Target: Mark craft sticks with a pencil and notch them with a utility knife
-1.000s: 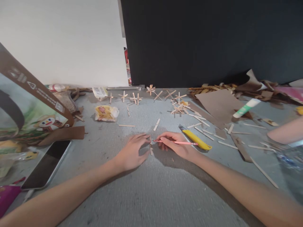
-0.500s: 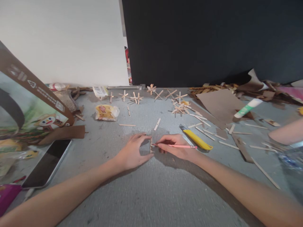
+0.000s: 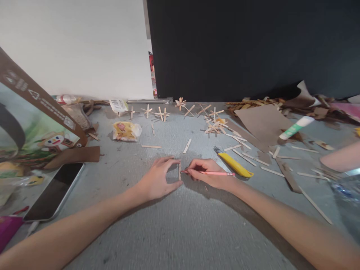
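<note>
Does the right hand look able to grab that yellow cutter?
Probably yes: the yellow cutter lies close beside the right hand with nothing over it, though that hand holds the pink pencil.

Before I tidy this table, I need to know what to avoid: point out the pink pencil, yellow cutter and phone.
Pink pencil (image 3: pixel 217 173), head view: middle of its shaft.
Yellow cutter (image 3: pixel 235 164), head view: its handle.
Phone (image 3: pixel 54 192), head view: its dark screen.

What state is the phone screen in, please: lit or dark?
Dark: the phone screen is near-black, with no visible image or glow.
</note>
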A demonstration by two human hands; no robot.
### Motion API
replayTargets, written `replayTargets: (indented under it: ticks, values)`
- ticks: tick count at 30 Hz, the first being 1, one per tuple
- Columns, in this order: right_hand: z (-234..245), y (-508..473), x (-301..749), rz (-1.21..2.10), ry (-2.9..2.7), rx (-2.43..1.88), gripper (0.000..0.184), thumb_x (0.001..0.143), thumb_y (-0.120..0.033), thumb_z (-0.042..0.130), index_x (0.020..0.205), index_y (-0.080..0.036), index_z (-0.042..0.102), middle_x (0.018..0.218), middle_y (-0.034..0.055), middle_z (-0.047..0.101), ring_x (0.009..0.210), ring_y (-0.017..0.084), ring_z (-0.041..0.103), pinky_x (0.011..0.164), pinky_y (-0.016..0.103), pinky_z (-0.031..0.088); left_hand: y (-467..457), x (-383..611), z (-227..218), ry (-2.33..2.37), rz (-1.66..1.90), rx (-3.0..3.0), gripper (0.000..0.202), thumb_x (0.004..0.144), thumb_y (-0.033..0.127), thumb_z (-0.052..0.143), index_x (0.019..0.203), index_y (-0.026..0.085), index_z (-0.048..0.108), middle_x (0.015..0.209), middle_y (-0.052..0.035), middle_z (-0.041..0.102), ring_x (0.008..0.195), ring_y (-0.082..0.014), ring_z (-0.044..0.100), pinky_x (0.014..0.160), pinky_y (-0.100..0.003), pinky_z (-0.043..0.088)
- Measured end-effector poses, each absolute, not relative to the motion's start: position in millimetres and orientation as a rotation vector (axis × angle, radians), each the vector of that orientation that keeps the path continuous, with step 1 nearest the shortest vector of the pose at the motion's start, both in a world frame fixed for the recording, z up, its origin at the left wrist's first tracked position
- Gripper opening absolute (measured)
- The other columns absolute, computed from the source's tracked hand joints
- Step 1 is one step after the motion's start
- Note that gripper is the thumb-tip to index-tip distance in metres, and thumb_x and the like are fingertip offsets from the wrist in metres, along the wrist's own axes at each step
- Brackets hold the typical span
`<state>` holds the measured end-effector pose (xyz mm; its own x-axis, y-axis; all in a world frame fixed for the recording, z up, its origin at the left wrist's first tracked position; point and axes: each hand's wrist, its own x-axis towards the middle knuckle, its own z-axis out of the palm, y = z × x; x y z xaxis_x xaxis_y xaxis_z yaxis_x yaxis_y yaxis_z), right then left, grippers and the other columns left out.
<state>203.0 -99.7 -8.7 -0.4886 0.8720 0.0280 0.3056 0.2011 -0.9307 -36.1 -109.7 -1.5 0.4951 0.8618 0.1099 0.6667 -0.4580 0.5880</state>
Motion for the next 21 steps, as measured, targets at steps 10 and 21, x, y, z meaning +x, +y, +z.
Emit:
replayTargets:
  ticks: [10,21]
  values:
    - [-17.2,-87.7,204.3,0.992,-1.293,-1.135,0.046,0.093,-0.068,0.057,0.103,-0.023,0.06,0.084,0.0068,0.075,0.071,0.02,0.072,0.06,0.03,0.057,-111.0,-36.9,2.1,1.256,0.541,2.252,0.058,0.084,0.043,0.073,0.137,0.022,0.059,0.149,-0.015,0.057,0.147,-0.034,0.043,0.121,-0.057,0.037]
    - [35.6,-110.4,228.1,1.775,-1.849,-0.957,0.055,0.1,-0.067,0.043,0.071,-0.021,0.05,0.053,0.0014,0.065,0.03,0.011,0.054,0.026,0.018,0.032,-108.6,-36.7,-0.4,1.255,0.534,2.27,0.063,0.083,0.047,0.075,0.139,0.021,0.058,0.152,-0.0159,0.055,0.147,-0.0352,0.044,0.121,-0.056,0.037]
